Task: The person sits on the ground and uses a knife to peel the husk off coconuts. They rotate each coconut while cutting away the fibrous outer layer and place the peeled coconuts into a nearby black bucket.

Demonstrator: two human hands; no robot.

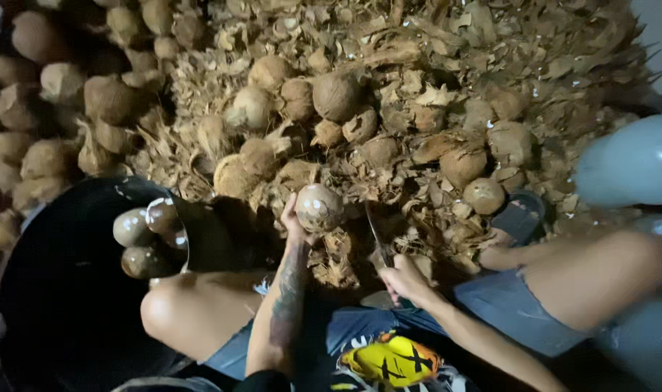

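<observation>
the person sits low with bare knees spread, looking down at a big heap of coconuts and torn brown husk bits [418, 65]. the left hand [296, 221] is wrapped around a round, mostly peeled coconut [319, 207], holding it up in front of the heap, right in the middle of the picture. the fingers curl behind the coconut, so the hand is closed on it. the forearm under that hand has a dark tattoo. the right hand [403, 279] is closed tight on the handle of a knife [378, 236]. the thin blade points up and away, just beside the coconut on its right side. you cannot tell if the blade touches the coconut. to the left sits a big black tub [62, 290], and a few smooth peeled coconuts [144, 236] lie in it near its rim. more rough brown coconuts [55, 80] are stacked at the far left. a dark sandal [519, 216] lies on the husk bits to the right, next to the right knee. a pale round thing [628, 160] sits at the right edge, and it is too blurry to tell what it is.
</observation>
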